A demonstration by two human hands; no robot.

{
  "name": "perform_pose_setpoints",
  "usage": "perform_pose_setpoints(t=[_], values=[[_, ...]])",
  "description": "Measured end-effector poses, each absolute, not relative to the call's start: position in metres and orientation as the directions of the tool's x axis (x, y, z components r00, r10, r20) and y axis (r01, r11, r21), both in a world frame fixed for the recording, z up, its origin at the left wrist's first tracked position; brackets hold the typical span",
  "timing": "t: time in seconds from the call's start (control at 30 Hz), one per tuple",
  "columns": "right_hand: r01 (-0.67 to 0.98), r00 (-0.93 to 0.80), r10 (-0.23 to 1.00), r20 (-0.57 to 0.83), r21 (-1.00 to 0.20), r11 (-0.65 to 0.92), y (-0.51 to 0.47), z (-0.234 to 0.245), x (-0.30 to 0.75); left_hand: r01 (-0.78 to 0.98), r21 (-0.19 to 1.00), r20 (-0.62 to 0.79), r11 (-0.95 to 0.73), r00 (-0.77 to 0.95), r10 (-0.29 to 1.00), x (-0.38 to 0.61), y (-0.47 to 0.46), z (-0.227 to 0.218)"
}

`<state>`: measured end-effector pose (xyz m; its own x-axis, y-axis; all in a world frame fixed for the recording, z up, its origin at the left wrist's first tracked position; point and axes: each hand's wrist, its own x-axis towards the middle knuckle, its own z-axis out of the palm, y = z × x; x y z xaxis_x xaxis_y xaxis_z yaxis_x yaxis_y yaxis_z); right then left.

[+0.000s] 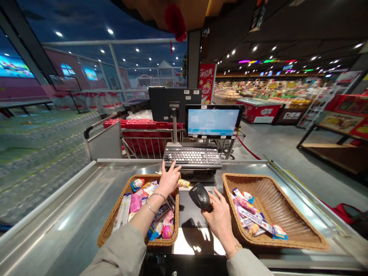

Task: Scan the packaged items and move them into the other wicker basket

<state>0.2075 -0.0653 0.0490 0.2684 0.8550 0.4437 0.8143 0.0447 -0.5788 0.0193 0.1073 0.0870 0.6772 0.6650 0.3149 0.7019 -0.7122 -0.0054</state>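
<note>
My left hand (pixel 169 181) is over the near edge of the black keyboard (pixel 192 156), palm down, with some fingers stretched toward the keys. A small yellow-wrapped sweet (pixel 184 183) sticks out from under its thumb side, and the grip on it is partly hidden. My right hand (pixel 220 214) is closed round a black barcode scanner (pixel 199 195), whose head points left. Below my left forearm stands a wicker basket (pixel 110 222) filled with packaged sweets and toys. To the right of my right hand, another wicker basket (pixel 290 195) holds several packaged items on its left side.
Behind the keyboard stand a lit screen (pixel 214 122) and a dark monitor (pixel 161 105) seen from its back. The metal counter (pixel 69 214) runs under both baskets. Beyond it are a shopping trolley (pixel 143 143), stacked bottles (pixel 43 153) at left and a shelf (pixel 330 149) at right.
</note>
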Motion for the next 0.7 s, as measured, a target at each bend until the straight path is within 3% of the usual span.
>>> perform_pose_setpoints(t=[0.7], values=[[0.816, 0.284, 0.852, 0.44, -0.577, 0.026, -0.067, 0.046, 0.221, 0.644, -0.028, 0.349, -0.765, 0.723, 0.596, 0.052, 0.115, 0.087]])
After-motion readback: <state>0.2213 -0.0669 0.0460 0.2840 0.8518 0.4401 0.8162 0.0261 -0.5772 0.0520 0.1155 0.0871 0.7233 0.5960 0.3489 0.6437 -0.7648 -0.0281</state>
